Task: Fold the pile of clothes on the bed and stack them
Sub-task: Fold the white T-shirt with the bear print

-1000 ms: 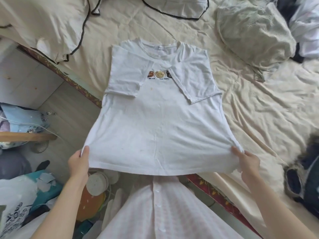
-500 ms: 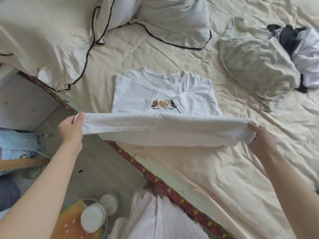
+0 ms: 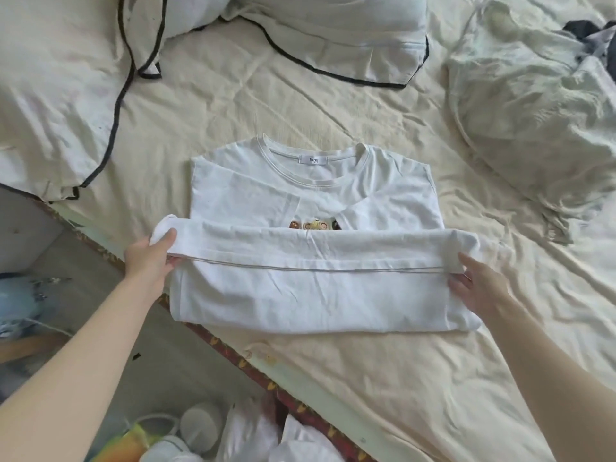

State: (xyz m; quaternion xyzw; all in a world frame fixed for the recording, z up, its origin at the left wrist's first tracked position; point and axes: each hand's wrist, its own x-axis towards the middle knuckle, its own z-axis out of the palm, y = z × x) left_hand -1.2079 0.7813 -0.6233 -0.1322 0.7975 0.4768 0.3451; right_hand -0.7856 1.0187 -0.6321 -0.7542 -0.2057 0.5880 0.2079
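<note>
A white T-shirt [image 3: 313, 191] with a small bear print lies flat on the cream bed sheet [image 3: 383, 378], collar away from me, sleeves folded in. Its bottom part is folded up over the chest, the hem lying just under the print. My left hand [image 3: 151, 258] pinches the left end of the hem fold. My right hand [image 3: 476, 285] grips the right end, fingers under the cloth. A heap of unfolded clothes [image 3: 533, 105], pale green with dark and white pieces behind, sits at the far right.
Two pillows with black piping [image 3: 333, 31] [image 3: 56, 95] lie at the bed's head and left. The bed's patterned edge [image 3: 233, 355] runs diagonally below the shirt. On the floor at lower left are a small fan [image 3: 196, 428] and bags.
Both hands lifted the shirt's bottom hem from over the bed edge, carried it away from me and laid it over the chest. My view moved in over the bed.
</note>
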